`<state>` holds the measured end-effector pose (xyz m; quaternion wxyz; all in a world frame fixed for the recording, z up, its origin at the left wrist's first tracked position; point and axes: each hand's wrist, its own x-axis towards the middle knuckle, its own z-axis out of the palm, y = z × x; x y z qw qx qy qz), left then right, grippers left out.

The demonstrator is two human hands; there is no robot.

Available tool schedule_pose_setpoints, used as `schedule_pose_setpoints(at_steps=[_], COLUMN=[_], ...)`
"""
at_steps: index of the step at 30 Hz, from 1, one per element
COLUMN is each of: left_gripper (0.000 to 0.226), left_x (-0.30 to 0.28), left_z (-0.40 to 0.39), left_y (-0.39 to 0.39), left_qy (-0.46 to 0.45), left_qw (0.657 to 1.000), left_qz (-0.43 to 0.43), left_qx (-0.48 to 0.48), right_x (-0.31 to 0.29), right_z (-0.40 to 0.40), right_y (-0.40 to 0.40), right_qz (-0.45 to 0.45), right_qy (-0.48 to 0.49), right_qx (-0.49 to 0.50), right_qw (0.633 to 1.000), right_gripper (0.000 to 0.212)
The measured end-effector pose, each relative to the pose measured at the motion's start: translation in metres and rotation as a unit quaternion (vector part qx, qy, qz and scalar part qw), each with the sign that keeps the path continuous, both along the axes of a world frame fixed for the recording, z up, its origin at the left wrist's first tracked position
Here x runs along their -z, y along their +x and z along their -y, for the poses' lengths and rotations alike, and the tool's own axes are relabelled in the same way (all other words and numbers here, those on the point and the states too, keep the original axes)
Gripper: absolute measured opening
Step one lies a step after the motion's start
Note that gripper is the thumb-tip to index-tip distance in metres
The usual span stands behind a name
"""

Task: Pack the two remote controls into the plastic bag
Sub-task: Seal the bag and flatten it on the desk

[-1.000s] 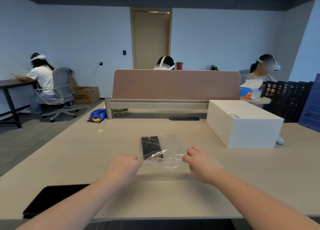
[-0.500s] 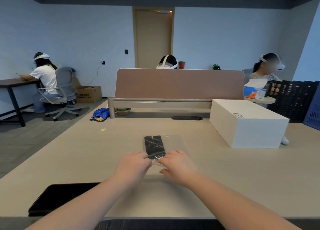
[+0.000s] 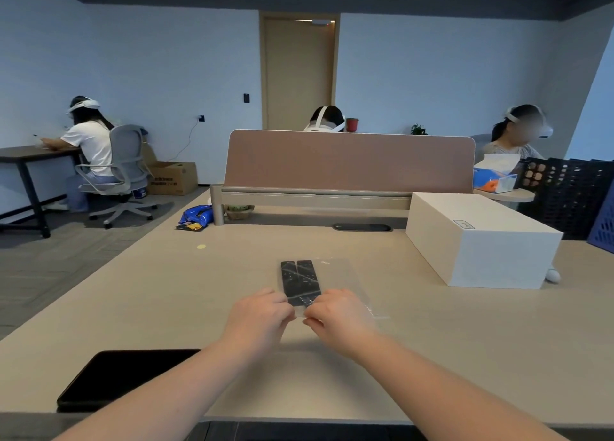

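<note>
Office with blue walls; beige worktop [image 3: 139, 307] bearing a white box [image 3: 478, 241] and a dark tablet [image 3: 123, 377]. Two remotes [image 3: 300, 279] lie side by side inside the clear bag [image 3: 342, 277], mid-worktop. Left hand [image 3: 257, 317] and right hand [image 3: 342, 316], fingers curled, pinch the bag's near edge; the remotes' near ends are hidden, and the bag's outline is faint.

Remotes' [image 3: 300, 282] near ends — behind hands [image 3: 300, 317]

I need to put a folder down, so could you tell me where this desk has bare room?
Bare: the desk left of the plastic bag, up to the blue snack packet; also right of the hands, before the white box. Crowded: the centre and the near-left corner with the black tablet.
</note>
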<state>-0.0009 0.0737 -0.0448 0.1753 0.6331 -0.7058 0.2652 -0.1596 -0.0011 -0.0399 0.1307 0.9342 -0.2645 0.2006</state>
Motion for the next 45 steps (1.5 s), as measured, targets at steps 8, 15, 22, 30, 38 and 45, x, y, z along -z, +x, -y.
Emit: schedule_pose_setpoints(at_steps=[8,15,22,30,38,45], left_gripper=[0.026,0.024,0.021,0.019,0.024,0.025], left_x=[-0.001,-0.005,-0.008,-0.01,-0.009,-0.013], left_z=[-0.001,-0.001,0.001,0.001,0.004,0.008], left_y=[0.003,0.008,0.013,0.014,0.012,0.011], left_qy=[0.01,0.01,0.014,0.026,0.053,0.072], left_qw=[1.0,1.0,1.0,0.997,0.994,0.994], left_qz=[0.008,0.005,-0.009,0.039,0.081,0.076], left_qx=[-0.001,0.012,0.026,0.056,0.058,0.034], right_x=[0.001,0.003,-0.002,0.001,0.006,0.0], right_z=[-0.003,0.0,-0.004,-0.005,0.001,0.008], right_y=[0.009,0.016,0.017,0.015,-0.008,-0.037], right_qz=[0.008,0.018,0.023,-0.027,-0.084,-0.114], right_qy=[-0.043,-0.041,-0.067,-0.101,-0.097,-0.06], right_qx=[0.004,0.015,0.007,0.0,0.017,0.04], right_qw=[0.999,0.999,0.997,0.994,0.992,0.991], right_gripper=[0.025,0.018,0.016,0.026,0.028,0.029])
